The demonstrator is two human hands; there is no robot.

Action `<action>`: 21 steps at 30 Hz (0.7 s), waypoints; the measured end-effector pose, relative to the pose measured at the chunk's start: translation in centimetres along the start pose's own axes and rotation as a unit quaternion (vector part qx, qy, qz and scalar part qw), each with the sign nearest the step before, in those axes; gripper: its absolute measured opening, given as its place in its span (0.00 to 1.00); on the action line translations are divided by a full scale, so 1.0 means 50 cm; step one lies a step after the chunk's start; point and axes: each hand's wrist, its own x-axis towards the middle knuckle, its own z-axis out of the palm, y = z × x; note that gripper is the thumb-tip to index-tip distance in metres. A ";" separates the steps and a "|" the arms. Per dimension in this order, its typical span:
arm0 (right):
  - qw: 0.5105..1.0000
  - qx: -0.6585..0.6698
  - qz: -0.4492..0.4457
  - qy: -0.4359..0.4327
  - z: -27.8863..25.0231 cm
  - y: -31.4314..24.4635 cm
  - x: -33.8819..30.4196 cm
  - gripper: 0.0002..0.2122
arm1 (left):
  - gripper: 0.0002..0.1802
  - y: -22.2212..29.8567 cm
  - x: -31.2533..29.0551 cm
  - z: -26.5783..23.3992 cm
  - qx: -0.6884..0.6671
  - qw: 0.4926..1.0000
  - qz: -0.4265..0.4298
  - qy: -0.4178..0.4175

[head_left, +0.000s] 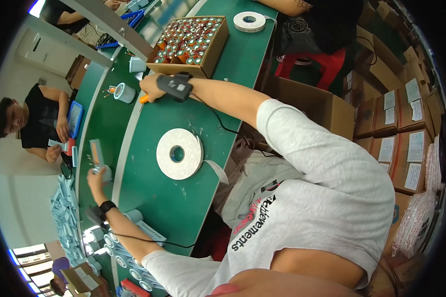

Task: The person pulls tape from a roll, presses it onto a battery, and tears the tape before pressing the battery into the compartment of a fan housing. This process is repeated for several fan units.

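My left hand (pixel 97 182) is closed around a light blue plastic housing (pixel 96 152) that stands upright over the far strip of the bench; an orange part shows within it. Reaching away at the top, my right hand (pixel 153 88) closes on an orange cylinder (pixel 144 99), mostly covered by the fingers. Right beside that hand sits an open cardboard box (pixel 210 54) packed with orange-wrapped cylinders (pixel 189 39) with pale ends and red wires. A big roll of white tape (pixel 166 153) lies flat on the green bench (pixel 148 193) between my arms, its loose end over the near edge.
A smaller tape roll (pixel 249 22) lies at the far right. Light blue cups (pixel 124 92) with sticks stand beyond the pale divider. Light blue housings (pixel 64 213) pile up at left. A co-worker (pixel 39 119) sits opposite. Cardboard boxes (pixel 399 148) stack at right; a cable trails from each wrist.
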 end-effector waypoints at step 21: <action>0.841 0.504 0.188 -0.062 0.017 -0.167 -0.511 0.12 | 0.30 0.350 -0.401 0.178 -0.032 0.907 0.396 -0.139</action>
